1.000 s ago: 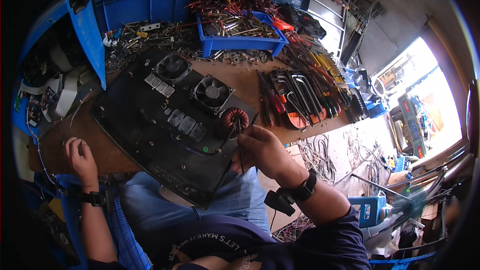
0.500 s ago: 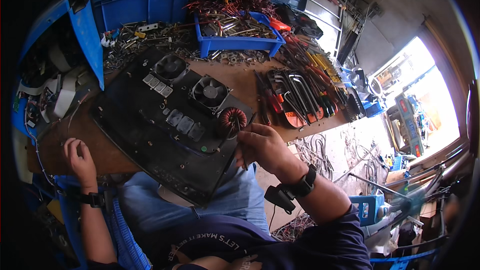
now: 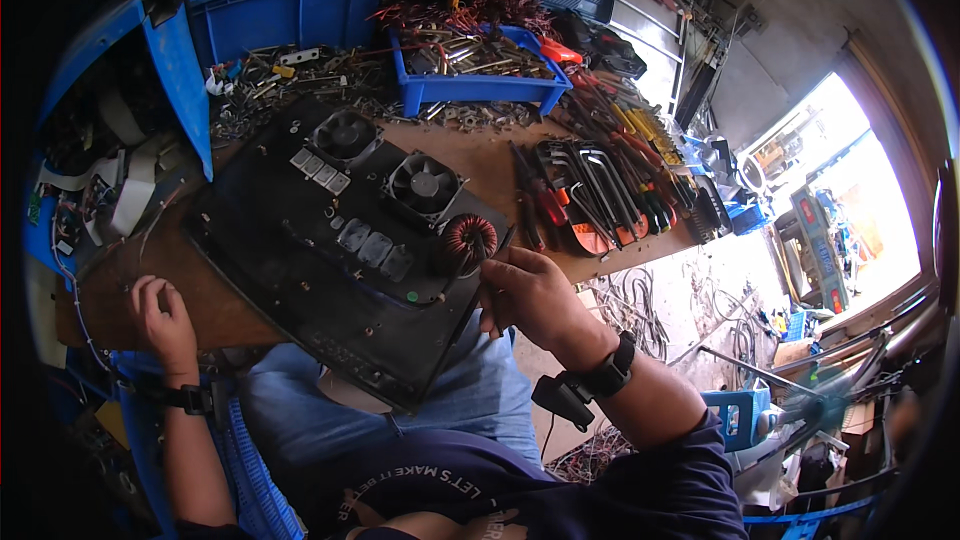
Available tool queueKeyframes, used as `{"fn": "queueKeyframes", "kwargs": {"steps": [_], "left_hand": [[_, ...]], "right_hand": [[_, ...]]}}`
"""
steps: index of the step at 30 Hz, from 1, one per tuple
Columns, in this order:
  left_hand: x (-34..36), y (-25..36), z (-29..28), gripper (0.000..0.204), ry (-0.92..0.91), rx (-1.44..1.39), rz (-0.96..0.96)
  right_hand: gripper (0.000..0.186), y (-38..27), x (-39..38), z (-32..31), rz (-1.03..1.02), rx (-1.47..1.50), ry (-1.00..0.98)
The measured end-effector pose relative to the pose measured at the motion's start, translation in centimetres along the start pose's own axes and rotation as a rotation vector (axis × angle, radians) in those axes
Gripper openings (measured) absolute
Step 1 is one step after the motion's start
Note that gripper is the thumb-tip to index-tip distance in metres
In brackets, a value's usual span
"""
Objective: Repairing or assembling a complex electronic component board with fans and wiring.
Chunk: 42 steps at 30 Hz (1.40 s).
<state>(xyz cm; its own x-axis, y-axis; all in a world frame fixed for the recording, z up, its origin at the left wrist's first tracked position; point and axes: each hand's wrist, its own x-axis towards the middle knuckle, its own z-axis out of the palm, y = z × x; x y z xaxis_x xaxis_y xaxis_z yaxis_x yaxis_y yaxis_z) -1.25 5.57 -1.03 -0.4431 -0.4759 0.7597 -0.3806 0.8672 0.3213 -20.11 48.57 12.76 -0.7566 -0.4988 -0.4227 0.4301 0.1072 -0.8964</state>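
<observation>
Fingers [image 3: 497, 270] of right hand [image 3: 530, 295] pinched on thin dark tool [image 3: 503, 243] angled toward copper coil [image 3: 470, 238]; left hand [image 3: 163, 317] loosely curled, empty.

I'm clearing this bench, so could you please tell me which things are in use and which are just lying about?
In use:
- black circuit board
- copper coil, at the right hand
- left hand, resting on the wooden bench

Lying about:
- blue parts tray
- screwdrivers
- hex keys
- loose screws

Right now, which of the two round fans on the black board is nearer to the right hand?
The fan beside the copper coil is nearer to the right hand. The other fan sits farther up the black board, toward the blue bins.
</observation>
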Motion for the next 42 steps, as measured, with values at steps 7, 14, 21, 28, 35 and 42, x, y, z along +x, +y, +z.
{"fn": "queueKeyframes", "kwargs": {"steps": [7, 14, 21, 28, 35, 42], "left_hand": [[0.2, 1.2, -0.5, 0.006, 0.005, 0.012, -0.017], [0.3, 1.5, -0.1, 0.007, 0.017, -0.015, -0.002], [0.9, 3.1, -1.6, 0.014, -0.061, -0.075, 0.010], [-0.9, 19.6, -6.6, 0.018, -0.205, -0.394, 0.061], [-7.3, 17.9, -8.2, 0.030, -1.249, -0.845, -0.478], [-10.2, 19.2, -4.4, 0.047, -1.683, -1.440, -0.887]], "right_hand": [[0.020, 1.3, -0.5, 0.2, -0.260, -0.383, 0.088], [0.034, 1.6, -2.1, 0.3, -0.538, -1.100, 0.160], [0.023, 0.7, -2.2, 0.7, -0.496, -1.271, 0.169], [0.023, 0.6, -2.0, -0.2, -0.551, -1.342, 0.126], [0.019, 0.9, -1.9, -0.3, -0.583, -1.307, 0.145], [0.019, 1.2, -1.9, -0.2, -0.596, -1.305, 0.175]]}}
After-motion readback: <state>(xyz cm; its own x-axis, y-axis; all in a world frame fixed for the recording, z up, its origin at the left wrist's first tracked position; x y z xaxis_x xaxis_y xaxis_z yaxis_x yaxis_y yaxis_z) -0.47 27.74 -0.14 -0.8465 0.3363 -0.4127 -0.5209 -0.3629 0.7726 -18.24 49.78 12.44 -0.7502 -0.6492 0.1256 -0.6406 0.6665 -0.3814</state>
